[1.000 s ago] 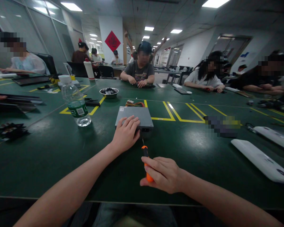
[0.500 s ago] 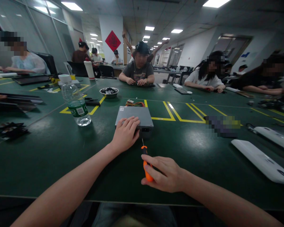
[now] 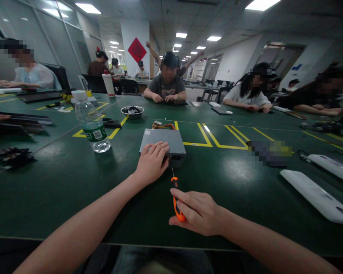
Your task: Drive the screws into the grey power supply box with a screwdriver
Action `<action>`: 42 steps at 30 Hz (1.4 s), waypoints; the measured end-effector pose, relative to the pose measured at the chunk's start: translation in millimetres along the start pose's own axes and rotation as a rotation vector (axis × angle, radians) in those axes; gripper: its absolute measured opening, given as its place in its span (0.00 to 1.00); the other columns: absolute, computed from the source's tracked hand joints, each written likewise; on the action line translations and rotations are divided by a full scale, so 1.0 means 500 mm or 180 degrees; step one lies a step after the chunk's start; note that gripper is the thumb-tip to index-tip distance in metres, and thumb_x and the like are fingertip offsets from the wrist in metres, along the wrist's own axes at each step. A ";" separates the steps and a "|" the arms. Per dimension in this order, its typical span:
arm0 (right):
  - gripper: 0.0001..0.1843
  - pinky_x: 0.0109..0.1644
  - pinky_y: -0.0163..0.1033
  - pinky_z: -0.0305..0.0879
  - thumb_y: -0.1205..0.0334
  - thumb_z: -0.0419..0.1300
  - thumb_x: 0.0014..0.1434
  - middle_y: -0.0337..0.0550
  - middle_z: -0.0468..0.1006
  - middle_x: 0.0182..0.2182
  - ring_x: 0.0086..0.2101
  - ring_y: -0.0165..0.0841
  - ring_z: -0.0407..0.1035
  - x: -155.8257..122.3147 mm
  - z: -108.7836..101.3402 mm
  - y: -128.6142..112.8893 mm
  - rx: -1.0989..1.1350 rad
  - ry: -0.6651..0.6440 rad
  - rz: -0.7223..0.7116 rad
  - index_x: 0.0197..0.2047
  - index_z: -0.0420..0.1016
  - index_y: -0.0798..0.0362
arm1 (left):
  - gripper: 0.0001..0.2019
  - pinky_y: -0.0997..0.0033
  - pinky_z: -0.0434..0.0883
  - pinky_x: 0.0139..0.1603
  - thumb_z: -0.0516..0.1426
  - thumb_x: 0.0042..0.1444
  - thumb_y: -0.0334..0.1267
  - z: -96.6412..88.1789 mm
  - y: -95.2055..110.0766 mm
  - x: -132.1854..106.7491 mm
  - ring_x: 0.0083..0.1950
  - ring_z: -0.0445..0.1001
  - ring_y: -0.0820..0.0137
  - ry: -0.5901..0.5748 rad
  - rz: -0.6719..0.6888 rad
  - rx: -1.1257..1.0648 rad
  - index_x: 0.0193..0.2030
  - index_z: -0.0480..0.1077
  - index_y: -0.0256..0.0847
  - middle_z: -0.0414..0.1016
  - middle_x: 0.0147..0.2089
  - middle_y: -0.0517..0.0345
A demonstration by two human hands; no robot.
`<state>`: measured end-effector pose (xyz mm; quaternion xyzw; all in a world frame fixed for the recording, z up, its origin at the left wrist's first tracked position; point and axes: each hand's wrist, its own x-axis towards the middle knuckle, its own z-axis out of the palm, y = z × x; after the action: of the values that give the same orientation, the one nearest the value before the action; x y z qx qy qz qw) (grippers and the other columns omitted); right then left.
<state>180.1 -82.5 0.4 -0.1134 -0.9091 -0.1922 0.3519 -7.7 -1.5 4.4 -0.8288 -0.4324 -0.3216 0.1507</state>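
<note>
A grey metal computer power supply (image 3: pixel 171 140) lies on the green table, its bundle of coloured cables (image 3: pixel 163 125) at the far side. My left hand (image 3: pixel 153 160) rests on its top, fingers stretched out and lying flat, thumb over the near edge. The fingers and thumb of my right hand (image 3: pixel 198 209) are closed around the handle of an orange and black screwdriver (image 3: pixel 175 198). Its thin shaft points away from me to the lower part of the box's near face, beside the socket. Whether the tip sits in a screw I cannot tell.
A water bottle (image 3: pixel 94 127) stands left of the box, with a metal bowl (image 3: pixel 132 112) of small parts behind it. White casings (image 3: pixel 317 196) lie at the right. Dark metal parts (image 3: pixel 14 158) are at the left. Several people sit around the table.
The screwdriver handle has turned a little, and its orange marking shows differently. My right hand's fingers have shifted slightly toward me. The left hand and the power supply stay put.
</note>
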 end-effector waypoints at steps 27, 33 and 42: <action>0.11 0.28 0.34 0.65 0.60 0.61 0.52 0.54 0.75 0.40 0.27 0.29 0.68 -0.002 -0.004 0.003 -0.0313 -0.0266 -0.0154 0.38 0.69 0.54 | 0.15 0.58 0.56 0.57 0.48 0.58 0.36 -0.003 0.001 0.001 0.59 0.62 0.63 -0.0041 0.0018 0.0088 0.51 0.63 0.38 0.67 0.56 0.50; 0.12 0.34 0.35 0.68 0.60 0.61 0.52 0.59 0.75 0.41 0.30 0.30 0.70 -0.001 -0.005 0.005 0.0019 -0.0015 0.0017 0.34 0.66 0.60 | 0.15 0.58 0.56 0.56 0.48 0.58 0.35 -0.004 0.001 0.000 0.59 0.62 0.63 -0.0023 0.0028 0.0072 0.51 0.63 0.39 0.67 0.56 0.50; 0.15 0.32 0.35 0.67 0.59 0.59 0.54 0.55 0.75 0.41 0.29 0.29 0.69 0.007 -0.010 0.009 -0.0125 -0.0348 -0.0041 0.44 0.68 0.56 | 0.15 0.58 0.56 0.56 0.49 0.57 0.35 -0.001 -0.001 0.000 0.59 0.62 0.63 -0.0022 0.0022 0.0058 0.52 0.62 0.39 0.66 0.57 0.50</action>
<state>181.8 -80.4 7.4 -0.1247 -0.9237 -0.2057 0.2981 -8.2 -1.6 4.6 -0.8299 -0.4330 -0.3143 0.1579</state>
